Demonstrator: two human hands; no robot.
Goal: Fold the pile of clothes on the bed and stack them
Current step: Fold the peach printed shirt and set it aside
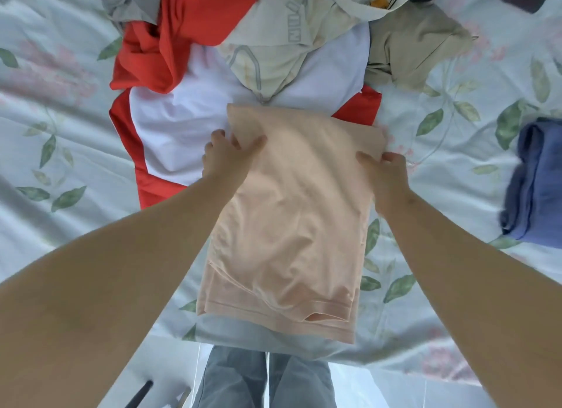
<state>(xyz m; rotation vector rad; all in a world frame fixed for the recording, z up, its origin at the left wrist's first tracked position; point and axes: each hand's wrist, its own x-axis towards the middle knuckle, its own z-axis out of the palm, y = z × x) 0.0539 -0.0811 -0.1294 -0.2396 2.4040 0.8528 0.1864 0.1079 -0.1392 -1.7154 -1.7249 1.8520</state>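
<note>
A folded peach garment [289, 225] is lying at the bed's [60, 134] near edge, its hem overhanging. The left hand [225, 158] and right hand [386, 176] are each pinching a far corner. Beyond, a red-and-white shirt [182, 125] and crumpled pile [289, 43] are crowding the middle. A folded blue garment [535, 182] is sitting near the right edge, with bare sheet between.

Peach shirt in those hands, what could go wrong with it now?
The peach shirt ends at the bed edge and might slide off. The left hand and right hand pinch only its side edges; the folded layers could slip apart. Its far end overlaps the red and white garment, which might get dragged.
</note>
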